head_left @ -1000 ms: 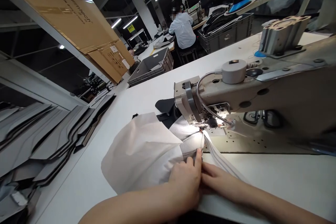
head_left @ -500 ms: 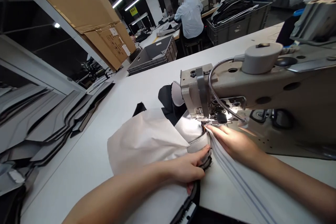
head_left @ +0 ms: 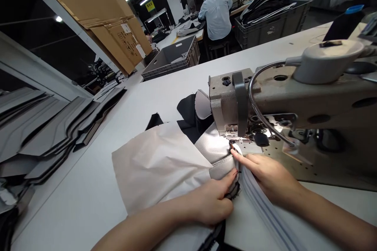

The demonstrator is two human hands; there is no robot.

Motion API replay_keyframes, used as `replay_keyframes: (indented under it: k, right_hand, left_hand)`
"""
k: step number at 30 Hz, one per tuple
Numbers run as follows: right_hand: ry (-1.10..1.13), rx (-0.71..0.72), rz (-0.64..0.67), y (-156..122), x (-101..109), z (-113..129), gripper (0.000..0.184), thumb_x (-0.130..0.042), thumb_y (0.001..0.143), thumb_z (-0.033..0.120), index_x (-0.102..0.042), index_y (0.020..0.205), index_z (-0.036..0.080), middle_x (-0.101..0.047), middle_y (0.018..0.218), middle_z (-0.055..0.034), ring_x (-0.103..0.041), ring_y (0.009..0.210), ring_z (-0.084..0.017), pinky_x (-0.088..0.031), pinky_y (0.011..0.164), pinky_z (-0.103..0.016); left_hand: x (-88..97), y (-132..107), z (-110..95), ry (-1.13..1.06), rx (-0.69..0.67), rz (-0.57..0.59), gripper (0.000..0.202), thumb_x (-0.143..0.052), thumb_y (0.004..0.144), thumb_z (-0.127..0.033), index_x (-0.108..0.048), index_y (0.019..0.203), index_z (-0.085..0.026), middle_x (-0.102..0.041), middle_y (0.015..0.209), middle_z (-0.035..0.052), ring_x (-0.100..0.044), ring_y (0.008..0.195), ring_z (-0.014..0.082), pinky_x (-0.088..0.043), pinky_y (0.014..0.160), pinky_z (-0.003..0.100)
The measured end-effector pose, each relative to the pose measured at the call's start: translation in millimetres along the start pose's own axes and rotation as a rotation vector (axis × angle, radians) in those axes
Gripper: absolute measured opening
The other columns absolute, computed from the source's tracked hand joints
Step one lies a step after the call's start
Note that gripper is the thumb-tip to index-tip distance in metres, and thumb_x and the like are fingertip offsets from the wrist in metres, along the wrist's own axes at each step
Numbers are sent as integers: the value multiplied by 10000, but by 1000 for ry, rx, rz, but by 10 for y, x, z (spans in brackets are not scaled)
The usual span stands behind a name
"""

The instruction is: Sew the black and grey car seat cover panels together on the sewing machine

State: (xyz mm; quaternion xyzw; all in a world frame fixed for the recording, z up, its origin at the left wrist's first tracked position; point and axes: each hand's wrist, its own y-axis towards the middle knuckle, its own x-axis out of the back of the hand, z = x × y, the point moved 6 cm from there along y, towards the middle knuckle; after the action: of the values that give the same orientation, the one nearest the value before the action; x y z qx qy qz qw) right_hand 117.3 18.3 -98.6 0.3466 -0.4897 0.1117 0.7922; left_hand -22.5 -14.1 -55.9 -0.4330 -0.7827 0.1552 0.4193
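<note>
A pale grey fabric piece (head_left: 159,164) with a mesh panel lies on the white table (head_left: 97,188), its edge under the needle of the sewing machine (head_left: 294,106). My left hand (head_left: 213,200) is closed, pinching the seam edge of the fabric just in front of the presser foot. My right hand (head_left: 268,176) lies over the grey striped strip (head_left: 265,211), fingers stretched toward the needle, pressing the strip down. A black zipper-like edge (head_left: 215,237) hangs below my left hand.
Stacks of grey cut panels (head_left: 44,133) lie at the left. Cardboard boxes (head_left: 97,4) lean on a shelf above. A grey crate (head_left: 173,60) sits at the table's far end. Another person in a light shirt (head_left: 218,13) sits with their back turned, beside a crate of dark parts (head_left: 265,19).
My right hand moved from beside the left hand up to the needle and now rests flat on the strip. The left hand slid slightly back along the seam. The view shifted closer.
</note>
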Motion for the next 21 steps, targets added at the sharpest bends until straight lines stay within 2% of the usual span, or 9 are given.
replay_keyframes:
  k: [2, 3, 6, 9, 12, 14, 16, 18, 21]
  right_hand:
    - [12, -4, 69, 25, -43, -17, 583, -385, 762, 80, -494, 1330, 156, -662, 841, -78, -607, 745, -192, -476, 619, -284]
    - [6, -1, 101, 48, -62, -16, 567, -400, 757, 90, -520, 1308, 151, -676, 856, -83, -618, 755, -201, -479, 626, -294]
    - [-16, -1, 163, 117, -95, 8, 557, -418, 750, 95, -540, 1292, 143, -695, 893, -93, -632, 748, -206, -472, 618, -299]
    - [-50, -12, 151, 133, -78, 31, 567, -405, 755, 81, -533, 1303, 152, -693, 875, -90, -632, 755, -207, -463, 620, -298]
    - [-66, -13, 128, 86, -45, 19, 589, -391, 762, 68, -516, 1324, 196, -674, 789, -54, -616, 715, -195, -436, 586, -285]
    - [-68, -3, 78, 45, -8, -17, 584, -379, 785, 69, -505, 1332, 229, -643, 744, -34, -593, 675, -177, -406, 547, -267]
    - [-99, -45, -30, 13, 49, -100, 503, -383, 833, 120, -525, 1311, 192, -610, 725, -41, -569, 660, -179, -387, 528, -270]
    - [-146, -118, -136, -6, 85, -192, 391, -399, 873, 194, -603, 1198, 121, -601, 746, -70, -558, 682, -198, -397, 550, -292]
    - [-166, -170, -172, 12, 41, -244, 328, -406, 899, 249, -667, 1020, 90, -602, 800, -111, -553, 716, -221, -433, 610, -322]
  left_hand:
    - [-11, 13, -35, 111, -5, -54, 830, -437, 752, -191, -81, 1502, -201, -593, 1173, 128, -612, 961, 255, -515, 826, 351]
    - [-40, 26, -48, 159, 20, -63, 834, -437, 759, -202, -58, 1502, -189, -596, 1170, 145, -605, 992, 282, -513, 832, 379]
    - [-165, 75, -93, 329, 143, -73, 873, -435, 769, -228, 49, 1489, -120, -636, 1055, 197, -633, 893, 358, -528, 722, 464]
    - [-223, 115, -138, 503, 270, -91, 913, -491, 769, -257, 55, 1480, -84, -649, 1002, 206, -637, 829, 387, -520, 691, 504]
    - [-158, 111, -117, 613, 359, -48, 949, -539, 747, -185, 56, 1482, -105, -653, 999, 193, -641, 850, 367, -527, 701, 466]
    - [-47, 78, -78, 630, 349, -42, 948, -519, 744, -148, 76, 1482, -123, -659, 981, 179, -643, 854, 356, -527, 691, 445]
    - [43, 31, -32, 488, 284, -35, 926, -478, 758, -167, 97, 1483, -183, -668, 928, 129, -654, 769, 314, -531, 641, 406]
    - [55, -12, 14, 173, 224, 17, 919, -447, 753, -185, 112, 1477, -269, -656, 842, 58, -629, 596, 236, -516, 540, 339]
    - [-16, -20, 23, -262, 185, 73, 959, -443, 697, -149, 93, 1474, -316, -552, 644, -28, -487, 398, 140, -443, 418, 255]
